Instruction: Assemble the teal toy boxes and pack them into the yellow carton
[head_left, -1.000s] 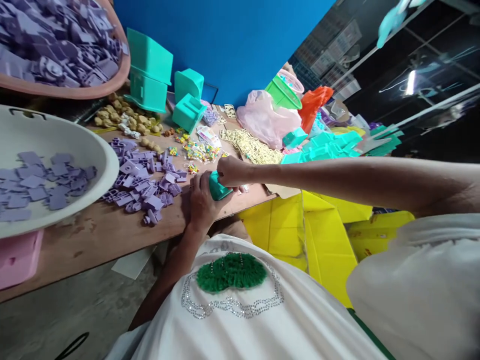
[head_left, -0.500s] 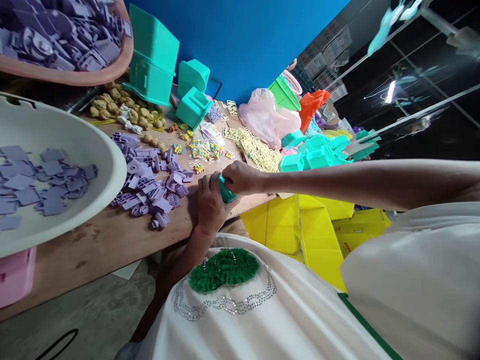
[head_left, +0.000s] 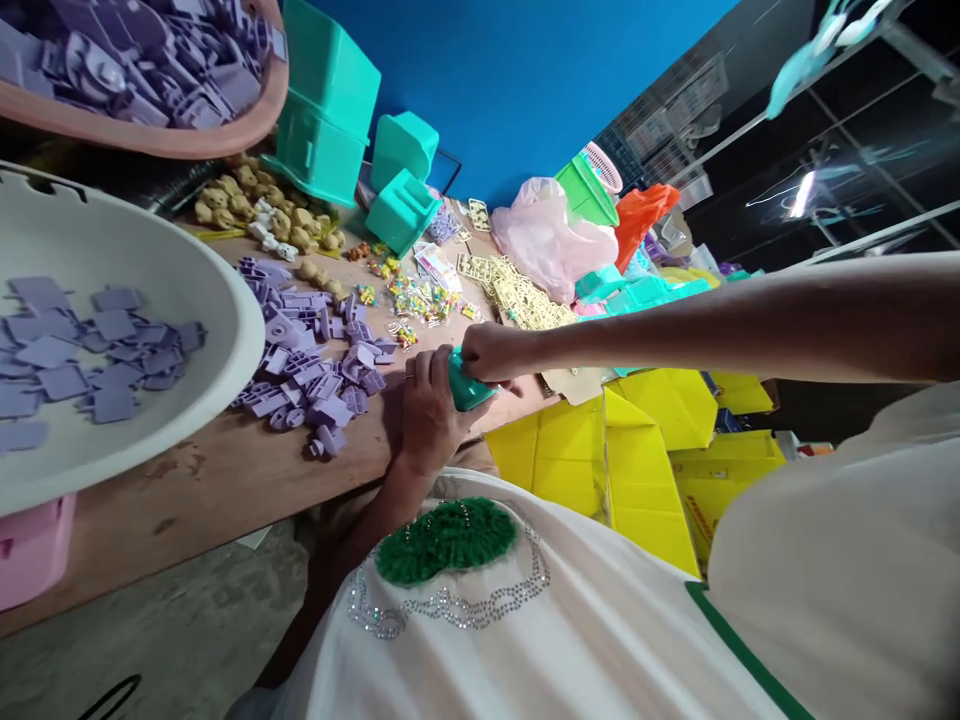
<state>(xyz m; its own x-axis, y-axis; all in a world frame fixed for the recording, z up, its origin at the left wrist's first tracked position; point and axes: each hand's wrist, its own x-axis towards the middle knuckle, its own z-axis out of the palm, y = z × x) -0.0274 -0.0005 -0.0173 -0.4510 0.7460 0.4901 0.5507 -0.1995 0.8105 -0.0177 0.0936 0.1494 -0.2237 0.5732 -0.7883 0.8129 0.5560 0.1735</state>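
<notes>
At the table's front edge, my left hand is wrapped round a small teal plastic box, a ring on one finger. My right hand is closed like a fist over the box's open-looking top, its knuckles against or inside it. Whatever its fingers pinch is hidden. Loose purple plastic parts lie in a heap just left of my hands. Beyond them are small bagged yellow and colourful pieces and a pile of cream-coloured plastic frames.
A white basin with flat purple pieces stands left; a pink tub of purple parts is behind it. Teal boxes stand by the blue wall, near small tan figures. A pink bag and yellow cartons are to the right.
The view has shifted slightly. My right forearm is raised a little and the fist has turned over the teal box, showing more of it. My left hand keeps its hold.
</notes>
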